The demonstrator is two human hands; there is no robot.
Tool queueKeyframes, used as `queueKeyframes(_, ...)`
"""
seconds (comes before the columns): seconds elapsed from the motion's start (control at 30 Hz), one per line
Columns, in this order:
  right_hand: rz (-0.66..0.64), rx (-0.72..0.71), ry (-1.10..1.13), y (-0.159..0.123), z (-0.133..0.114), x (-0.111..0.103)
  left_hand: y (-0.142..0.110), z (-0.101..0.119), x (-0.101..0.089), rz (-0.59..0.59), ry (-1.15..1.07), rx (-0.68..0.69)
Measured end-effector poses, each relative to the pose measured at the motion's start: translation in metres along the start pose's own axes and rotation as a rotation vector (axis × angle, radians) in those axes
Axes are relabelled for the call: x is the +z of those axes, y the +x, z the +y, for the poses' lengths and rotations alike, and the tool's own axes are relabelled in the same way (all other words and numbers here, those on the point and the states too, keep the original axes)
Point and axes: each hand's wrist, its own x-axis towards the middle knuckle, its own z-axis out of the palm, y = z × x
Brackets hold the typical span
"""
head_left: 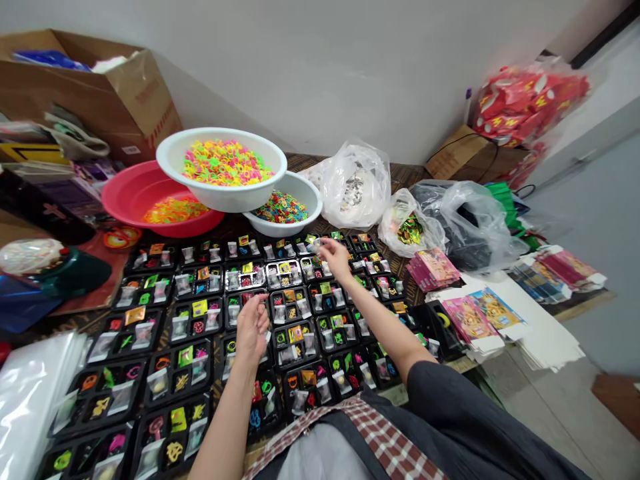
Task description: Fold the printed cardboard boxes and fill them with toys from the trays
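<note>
Several black trays (165, 373) cover the table, each holding small clear bags and bright plastic shapes. My left hand (253, 327) hovers over the middle trays with fingers curled, and seems to hold a few small clear bags. My right hand (334, 257) reaches to the far trays and pinches a small clear bag (316, 245) between its fingertips. Behind the trays stand a white bowl (220, 190) of neon shapes, a smaller white bowl (300, 223) of mixed shapes and a red basin (130, 193).
A cardboard box (100, 87) stands at the back left. Plastic bags (357, 183) sit behind the trays on the right, with pink packets (433, 267) and flat printed cartons (483, 313) beside them. A stack of clear sleeves (27, 393) lies at the near left.
</note>
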Motion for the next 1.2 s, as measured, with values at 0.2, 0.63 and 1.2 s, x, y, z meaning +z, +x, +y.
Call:
queueKeyframes(0.2,0.17,0.078,-0.207,0.078,0.026,-0.031,0.001,0.004,-0.004,-0.025,-0.061,-0.055)
queueKeyframes(0.63,-0.531,-0.237,0.083,-0.084,-0.013,0.026,0.0,-0.004,0.003,0.088,0.129,-0.037)
queueKeyframes(1.2,0.009,-0.02,-0.675,0.114,0.034,-0.087,0.006,0.008,-0.008,0.065,-0.013,-0.128)
